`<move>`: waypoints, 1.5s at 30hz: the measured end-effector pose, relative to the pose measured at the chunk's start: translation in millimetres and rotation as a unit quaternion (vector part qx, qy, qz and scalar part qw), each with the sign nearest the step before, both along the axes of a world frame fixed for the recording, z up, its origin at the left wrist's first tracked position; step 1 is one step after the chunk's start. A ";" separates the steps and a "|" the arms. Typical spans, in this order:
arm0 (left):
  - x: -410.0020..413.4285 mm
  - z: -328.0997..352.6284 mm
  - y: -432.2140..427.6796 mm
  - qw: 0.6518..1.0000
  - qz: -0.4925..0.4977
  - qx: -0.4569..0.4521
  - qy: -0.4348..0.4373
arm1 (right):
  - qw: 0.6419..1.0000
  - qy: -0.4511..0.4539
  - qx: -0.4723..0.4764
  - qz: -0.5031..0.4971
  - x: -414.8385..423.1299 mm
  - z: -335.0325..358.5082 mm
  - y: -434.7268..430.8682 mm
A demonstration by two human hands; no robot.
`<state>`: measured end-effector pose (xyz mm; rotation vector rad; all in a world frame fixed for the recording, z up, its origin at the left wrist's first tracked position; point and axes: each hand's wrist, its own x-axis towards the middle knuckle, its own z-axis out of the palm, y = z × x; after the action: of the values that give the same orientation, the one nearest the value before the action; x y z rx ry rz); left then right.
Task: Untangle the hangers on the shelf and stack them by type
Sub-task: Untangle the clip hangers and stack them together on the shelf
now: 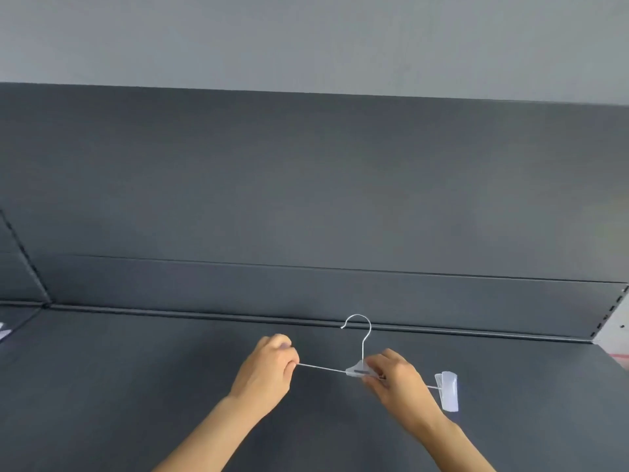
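One hanger (354,368) is in your two hands. It is a thin, pale metal one with a clear plastic piece (358,366) in the middle and a curved hook (363,349) on top. The hook points up and away from you, toward the back of the shelf.

Your left hand (269,364) is curled into a fist around the left end of the thin bar (321,368). The bar comes out of the side of your fist. What sits on that end is hidden inside your hand, so you cannot tell if a clip is there.

Your right hand (396,378) pinches the hanger just right of the middle piece. Your fingers (376,366) are bent around the bar and touch the plastic piece. So both hands are closed on the same hanger.

One clear clip (448,391) hangs on the right end of the bar, past your right hand. No hand touches it.

The hanger is over the dark grey shelf (136,386), near the middle and close to the back edge. You cannot tell if it rests on the shelf or is lifted a little above it.

Behind the shelf stands a dark back panel (306,199), and above that is a light grey wall (306,35). At the far left edge a small white thing (4,332) peeks in, too cut off to name. On the right a pale strip with small dark holes (616,318) runs up beside the panel.
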<state>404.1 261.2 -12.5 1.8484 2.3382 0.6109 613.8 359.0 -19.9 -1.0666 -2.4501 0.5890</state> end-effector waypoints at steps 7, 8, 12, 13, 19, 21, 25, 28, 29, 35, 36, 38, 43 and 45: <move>-109.6 20.4 -168.6 0.994 0.088 0.069 0.009 | 0.994 0.039 0.037 0.091 -129.3 24.8 -130.8; -125.0 22.4 -192.4 0.992 0.102 0.076 0.009 | 0.993 0.040 0.040 0.102 -148.0 26.2 -150.2; -177.6 27.5 -269.9 0.984 0.149 0.094 0.017 | 0.986 0.045 0.055 0.152 -213.1 33.1 -213.6; -189.8 27.5 -288.2 0.982 0.161 0.092 0.017 | 0.984 0.040 0.059 0.166 -228.2 34.9 -228.0; -254.4 25.0 -373.8 0.969 0.230 0.089 0.008 | 0.967 0.012 0.078 0.242 -316.0 36.6 -289.5; -277.1 22.0 -394.7 0.965 0.246 0.090 0.010 | 0.960 -0.005 0.097 0.264 -345.7 35.2 -301.4; -337.3 15.5 -426.5 0.957 0.274 0.091 0.008 | 0.947 -0.023 0.183 0.263 -402.7 29.9 -308.9; -384.8 16.2 -439.7 0.953 0.291 0.083 0.015 | 0.944 -0.012 0.206 0.257 -446.4 23.8 -306.9; -400.3 16.7 -443.0 0.952 0.295 0.078 0.017 | 0.938 -0.004 0.221 0.267 -460.6 25.6 -308.0; -492.9 29.4 -475.7 0.935 0.348 0.066 0.008 | 0.948 0.037 0.136 0.285 -546.1 28.8 -311.1; -505.7 30.7 -482.5 0.934 0.352 0.064 0.009 | 0.946 0.027 0.115 0.303 -558.1 25.7 -311.6; -529.1 31.1 -495.0 0.931 0.361 0.050 0.006 | 0.934 0.030 0.101 0.343 -582.4 19.4 -315.1; -585.7 29.9 -519.3 0.922 0.384 0.036 -0.018 | 0.914 0.055 0.124 0.383 -642.9 7.2 -342.2; -612.4 27.5 -532.0 0.923 0.384 0.029 -0.024 | 0.913 0.055 0.139 0.380 -668.8 -0.7 -356.6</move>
<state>-208.3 -270.9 15.0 0.8382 2.9923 0.7714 -55.0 2.4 -20.6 0.0692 -2.6869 0.4692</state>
